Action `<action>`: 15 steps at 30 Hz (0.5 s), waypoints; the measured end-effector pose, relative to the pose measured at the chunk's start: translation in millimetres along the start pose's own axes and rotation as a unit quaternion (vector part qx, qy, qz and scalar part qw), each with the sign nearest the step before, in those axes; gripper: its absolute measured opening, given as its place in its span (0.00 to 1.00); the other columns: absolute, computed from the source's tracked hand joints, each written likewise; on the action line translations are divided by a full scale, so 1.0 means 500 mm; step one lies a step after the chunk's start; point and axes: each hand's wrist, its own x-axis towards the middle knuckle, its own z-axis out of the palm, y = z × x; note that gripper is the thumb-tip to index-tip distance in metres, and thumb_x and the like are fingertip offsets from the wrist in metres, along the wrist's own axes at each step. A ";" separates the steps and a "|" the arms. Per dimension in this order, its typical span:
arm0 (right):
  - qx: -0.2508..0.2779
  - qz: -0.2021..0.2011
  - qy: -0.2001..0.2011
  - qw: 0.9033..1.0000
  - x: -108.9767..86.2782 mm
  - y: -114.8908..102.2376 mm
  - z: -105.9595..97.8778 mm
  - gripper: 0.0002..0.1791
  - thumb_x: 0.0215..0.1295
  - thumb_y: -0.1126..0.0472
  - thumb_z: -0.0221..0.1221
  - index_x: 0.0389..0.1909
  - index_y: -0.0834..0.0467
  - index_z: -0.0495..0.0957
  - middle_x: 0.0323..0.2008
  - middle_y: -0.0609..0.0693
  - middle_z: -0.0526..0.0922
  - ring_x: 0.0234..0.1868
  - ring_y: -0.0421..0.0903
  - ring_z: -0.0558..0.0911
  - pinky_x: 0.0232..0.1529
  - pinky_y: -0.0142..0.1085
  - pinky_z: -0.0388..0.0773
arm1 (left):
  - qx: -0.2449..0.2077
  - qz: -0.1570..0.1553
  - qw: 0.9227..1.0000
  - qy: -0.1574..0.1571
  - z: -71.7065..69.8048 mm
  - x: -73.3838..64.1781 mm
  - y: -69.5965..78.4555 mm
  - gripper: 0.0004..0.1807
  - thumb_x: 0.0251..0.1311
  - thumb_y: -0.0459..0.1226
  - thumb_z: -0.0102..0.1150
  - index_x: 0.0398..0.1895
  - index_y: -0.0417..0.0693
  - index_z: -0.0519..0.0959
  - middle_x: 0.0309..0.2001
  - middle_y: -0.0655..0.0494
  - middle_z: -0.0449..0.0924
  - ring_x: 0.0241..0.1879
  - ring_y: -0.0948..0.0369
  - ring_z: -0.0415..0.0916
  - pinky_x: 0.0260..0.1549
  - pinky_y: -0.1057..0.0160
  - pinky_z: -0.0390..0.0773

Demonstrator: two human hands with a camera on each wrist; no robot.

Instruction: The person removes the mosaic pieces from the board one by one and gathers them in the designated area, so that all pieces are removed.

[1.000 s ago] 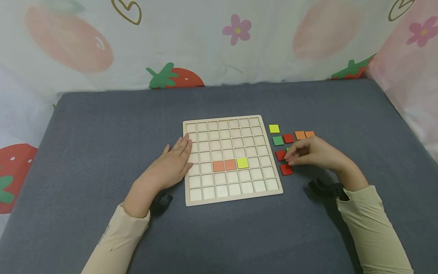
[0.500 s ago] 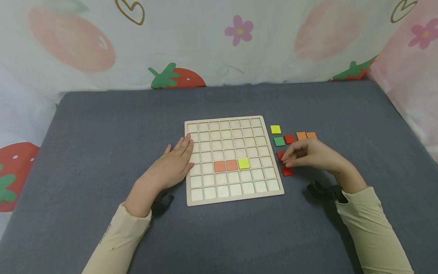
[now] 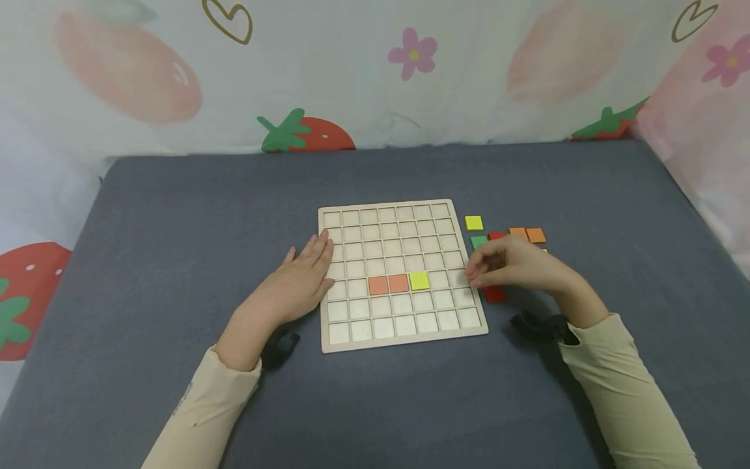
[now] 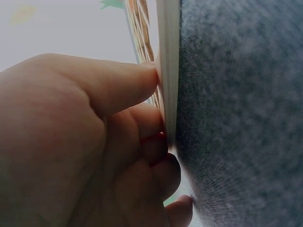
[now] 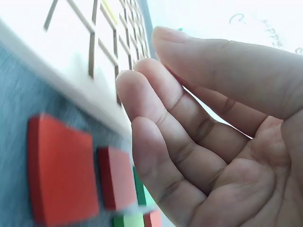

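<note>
A square wooden grid board (image 3: 404,340) lies on the grey cloth. Two salmon-orange tiles (image 3: 378,285) and a yellow tile (image 3: 419,281) sit side by side in one row of its cells. My left hand (image 3: 297,281) rests on the board's left edge, fingers extended. In the left wrist view its thumb (image 4: 125,85) touches the board edge (image 4: 169,66). My right hand (image 3: 515,264) hovers at the board's right edge, thumb and fingers bent towards each other. Whether a tile is between its fingertips is hidden. Red tiles (image 5: 61,170) lie below it in the right wrist view.
Right of the board lie a yellow tile (image 3: 474,223), a green tile (image 3: 478,241), a red tile (image 3: 495,295) and orange tiles (image 3: 536,235). A light green tile (image 5: 129,220) shows in the right wrist view. A strawberry-print curtain (image 3: 457,85) hangs behind the table.
My right hand has moved left from over the loose tiles to the board's right edge. My left hand stays on the board. The head view has shifted slightly.
</note>
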 end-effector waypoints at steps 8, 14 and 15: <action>-0.008 -0.062 -0.015 0.998 0.031 -0.017 0.014 0.06 0.55 0.70 0.65 0.34 0.66 0.81 0.31 0.52 0.83 0.31 0.45 0.82 0.33 0.33 0.78 | 0.000 -0.006 1.000 -0.004 0.001 0.002 0.000 0.34 0.72 0.41 0.43 0.72 0.32 0.45 0.74 0.40 0.36 0.72 0.48 0.35 0.66 0.42 0.44; -0.017 -0.066 -0.014 0.998 0.049 -0.033 0.025 0.05 0.55 0.69 0.65 0.34 0.65 0.81 0.30 0.50 0.84 0.31 0.46 0.82 0.30 0.33 0.77 | 0.001 -0.006 1.000 -0.004 0.001 0.002 0.001 0.34 0.72 0.41 0.43 0.72 0.32 0.45 0.74 0.40 0.36 0.72 0.48 0.34 0.66 0.42 0.44; -0.020 -0.063 -0.014 0.998 0.052 -0.036 0.027 0.05 0.56 0.69 0.65 0.34 0.65 0.81 0.30 0.50 0.84 0.31 0.46 0.82 0.31 0.33 0.77 | 0.002 -0.005 1.000 -0.003 0.002 0.002 0.001 0.34 0.72 0.41 0.43 0.72 0.32 0.45 0.74 0.40 0.36 0.72 0.48 0.35 0.66 0.42 0.44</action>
